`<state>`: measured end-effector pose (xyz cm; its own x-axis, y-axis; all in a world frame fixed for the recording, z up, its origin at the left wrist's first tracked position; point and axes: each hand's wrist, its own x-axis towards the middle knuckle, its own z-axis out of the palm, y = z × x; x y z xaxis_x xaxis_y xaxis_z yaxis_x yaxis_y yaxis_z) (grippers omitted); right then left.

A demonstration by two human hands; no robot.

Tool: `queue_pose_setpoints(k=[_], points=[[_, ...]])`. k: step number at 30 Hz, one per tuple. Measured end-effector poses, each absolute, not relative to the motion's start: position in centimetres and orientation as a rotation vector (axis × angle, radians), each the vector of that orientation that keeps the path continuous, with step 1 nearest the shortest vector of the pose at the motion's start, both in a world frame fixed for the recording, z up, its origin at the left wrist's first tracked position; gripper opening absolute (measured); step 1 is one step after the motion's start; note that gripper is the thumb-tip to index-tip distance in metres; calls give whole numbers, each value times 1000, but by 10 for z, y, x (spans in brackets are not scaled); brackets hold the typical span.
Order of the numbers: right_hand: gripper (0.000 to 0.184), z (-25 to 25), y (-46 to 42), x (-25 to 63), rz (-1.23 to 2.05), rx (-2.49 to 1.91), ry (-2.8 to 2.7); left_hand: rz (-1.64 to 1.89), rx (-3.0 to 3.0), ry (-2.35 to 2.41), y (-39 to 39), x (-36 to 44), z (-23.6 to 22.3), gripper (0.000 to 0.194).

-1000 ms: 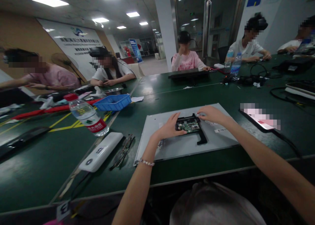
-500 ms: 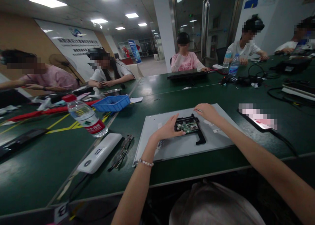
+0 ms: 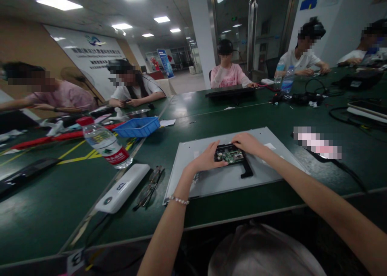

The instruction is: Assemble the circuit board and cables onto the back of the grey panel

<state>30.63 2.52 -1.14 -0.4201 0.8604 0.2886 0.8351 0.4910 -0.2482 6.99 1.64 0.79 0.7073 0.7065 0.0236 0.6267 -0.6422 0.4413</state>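
Head view: left fingers point(image 3: 215, 146) hold the black frame point(image 3: 246, 167); right fingers point(image 3: 238, 139), grip unclear, touch its far edge, panel point(image 3: 211, 183) bare nearside.

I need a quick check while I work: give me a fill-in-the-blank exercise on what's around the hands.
1. The left hand holds the ____ side of the black plastic frame, as seen here.
2. Between the white oblong device and the flat grey rectangular panel lies a pair of ____.
3. The clear plastic bottle has a ____ cap.
4. The left wrist wears a beaded ____.

Missing words: left; eyeglasses; red; bracelet.
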Motion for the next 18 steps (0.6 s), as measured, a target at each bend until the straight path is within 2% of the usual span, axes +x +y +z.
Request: queue_pose_setpoints(k=[8, 13, 18], points=[[26, -3, 20, 311, 224, -1397, -2301, 247, 2512, 1053, 15, 68, 9, 101], [32, 11, 12, 336, 239, -1568, -2176, 247, 2515, 1031, 15, 67, 9, 101], [36, 7, 0, 369, 394, -1756, -2204, 241, 2515, 1038, 14, 67, 11, 101]])
